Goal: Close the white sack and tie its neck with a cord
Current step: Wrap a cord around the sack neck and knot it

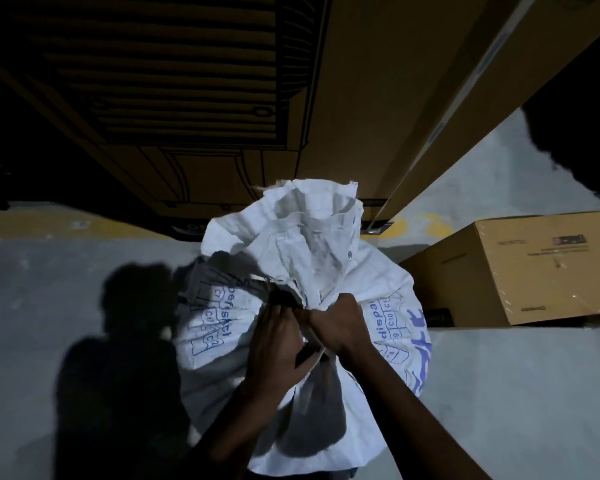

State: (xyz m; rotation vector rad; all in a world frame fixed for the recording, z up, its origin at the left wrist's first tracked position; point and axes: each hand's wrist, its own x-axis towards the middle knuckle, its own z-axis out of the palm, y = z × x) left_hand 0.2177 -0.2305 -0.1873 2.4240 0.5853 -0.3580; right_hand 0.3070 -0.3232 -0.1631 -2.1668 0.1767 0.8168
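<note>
A full white woven sack (388,327) with blue print stands on the floor below me. Its mouth is gathered into a crumpled neck (305,244) that rises away from me. My right hand (336,323) is fisted around the base of that neck. My left hand (274,344) lies against the neck just to its left, fingers curled at the bunched fabric. A pale cord (321,353) shows between the two hands, and another strand (262,278) crosses the sack behind the neck. How the cord runs under the hands is hidden.
Large brown cartons (378,98) stand right behind the sack. A smaller cardboard box (520,271) lies on the grey floor (49,271) to the right. A yellow floor line (49,220) runs along the cartons' base. My shadow falls on the floor at left.
</note>
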